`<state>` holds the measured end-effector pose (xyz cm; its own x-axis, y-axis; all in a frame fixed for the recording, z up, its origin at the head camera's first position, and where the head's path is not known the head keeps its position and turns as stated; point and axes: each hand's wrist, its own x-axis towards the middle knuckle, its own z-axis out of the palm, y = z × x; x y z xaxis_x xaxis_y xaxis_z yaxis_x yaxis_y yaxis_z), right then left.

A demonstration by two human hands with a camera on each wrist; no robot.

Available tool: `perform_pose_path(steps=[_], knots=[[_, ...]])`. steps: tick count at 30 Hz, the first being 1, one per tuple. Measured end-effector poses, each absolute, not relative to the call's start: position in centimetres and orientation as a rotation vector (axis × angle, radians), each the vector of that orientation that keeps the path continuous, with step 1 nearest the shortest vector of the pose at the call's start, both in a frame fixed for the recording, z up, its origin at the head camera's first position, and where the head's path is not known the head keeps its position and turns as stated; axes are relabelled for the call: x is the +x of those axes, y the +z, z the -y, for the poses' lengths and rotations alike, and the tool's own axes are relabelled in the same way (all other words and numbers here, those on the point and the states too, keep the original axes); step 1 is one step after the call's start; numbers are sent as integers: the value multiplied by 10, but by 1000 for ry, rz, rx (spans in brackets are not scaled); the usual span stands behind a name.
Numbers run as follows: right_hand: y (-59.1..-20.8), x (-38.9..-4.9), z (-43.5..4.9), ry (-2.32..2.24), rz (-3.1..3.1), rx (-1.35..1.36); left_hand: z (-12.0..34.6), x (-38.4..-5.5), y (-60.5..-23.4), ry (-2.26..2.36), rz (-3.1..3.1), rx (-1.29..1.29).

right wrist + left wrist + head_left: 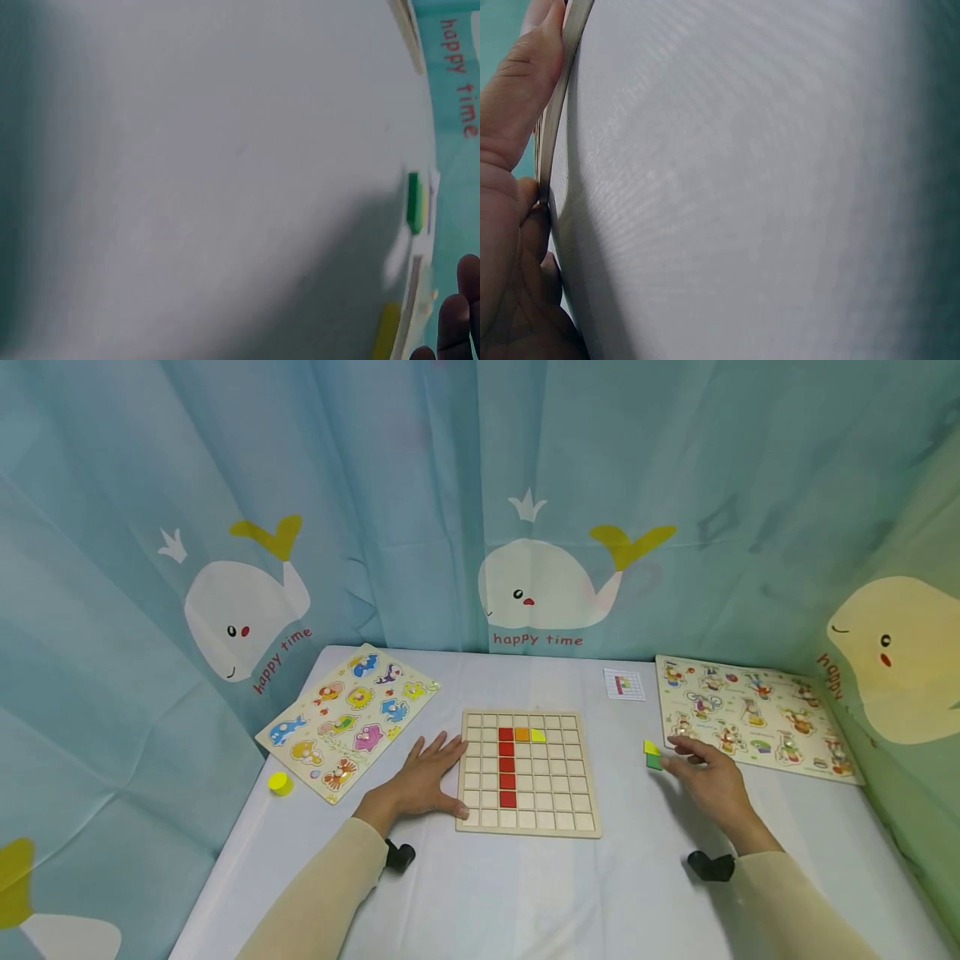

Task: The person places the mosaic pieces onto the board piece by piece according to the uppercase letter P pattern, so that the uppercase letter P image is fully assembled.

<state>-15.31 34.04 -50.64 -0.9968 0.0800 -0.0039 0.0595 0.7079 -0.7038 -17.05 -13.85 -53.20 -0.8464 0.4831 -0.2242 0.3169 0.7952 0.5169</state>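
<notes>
A wooden grid board [555,827] lies mid-table with red tiles [507,766] in a column, then an orange tile [522,735] and a yellow tile [538,736] along a row. At the board's left edge, my left hand [423,781] rests with spread fingers; its thumb [525,90] touches the rim. My right hand [708,781] hovers with bent fingers beside a green tile [654,762] and a yellow tile [650,747] behind it. In the right wrist view, the green tile [414,202] sits on the table, apart from the fingers [454,326].
A small card [624,685] with a coloured grid pattern lies behind the board. Sea-animal puzzle [352,718] is at left, another picture puzzle [757,718] at right. Yellow round pieces [281,783] stand near the left edge. Curtains [420,485] enclose the table.
</notes>
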Motion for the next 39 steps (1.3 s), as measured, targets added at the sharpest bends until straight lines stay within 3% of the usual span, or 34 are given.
perform_pose_path(steps=[39], knots=[[-524, -160, -343, 997, 3058, -14, 137, -171, -533, 651, -2650, 598]])
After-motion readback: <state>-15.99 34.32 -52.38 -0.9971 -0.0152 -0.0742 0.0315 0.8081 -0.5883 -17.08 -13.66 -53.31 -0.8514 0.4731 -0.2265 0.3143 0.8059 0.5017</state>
